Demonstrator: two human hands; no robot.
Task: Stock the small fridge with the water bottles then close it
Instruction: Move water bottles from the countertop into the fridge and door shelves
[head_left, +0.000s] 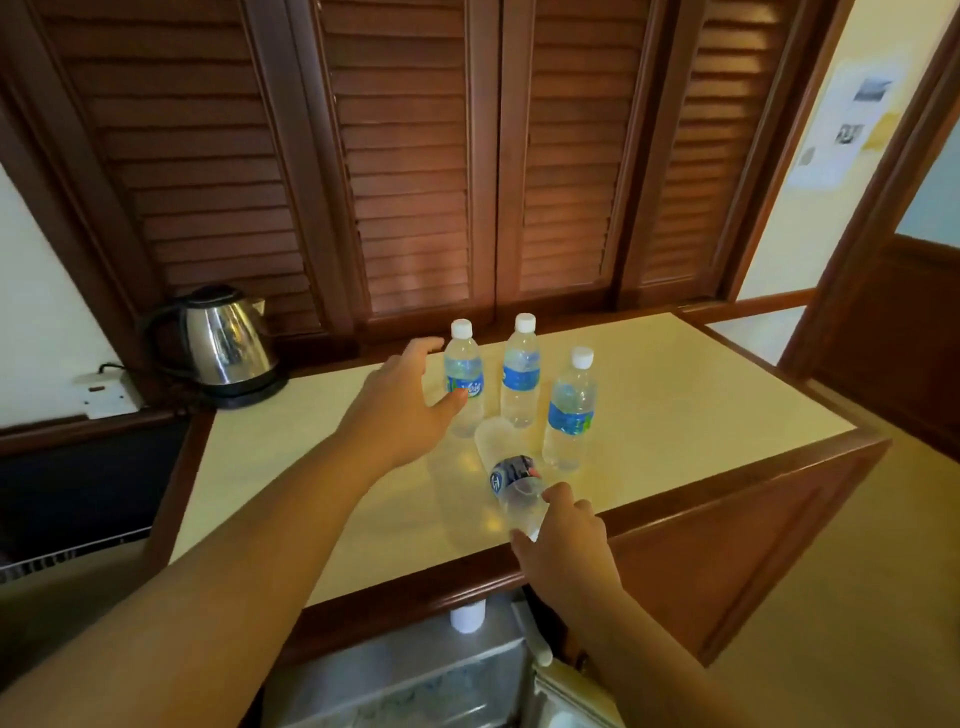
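Note:
Three clear water bottles with blue labels and white caps stand upright on the cream countertop (675, 395): a left one (464, 379), a middle one (520, 374) and a right one (570, 410). A fourth bottle (511, 478) lies tilted toward me near the front edge, and my right hand (563, 540) grips its neck end. My left hand (402, 405) is spread open, its thumb touching the left upright bottle. Below the counter the small fridge (415, 670) stands open, and a white bottle cap (467, 617) shows inside.
A steel electric kettle (223, 345) sits on its base at the counter's back left, near a wall socket (106, 395). Brown louvred doors (415, 182) rise behind the counter. The fridge door (566, 691) hangs open at the lower right.

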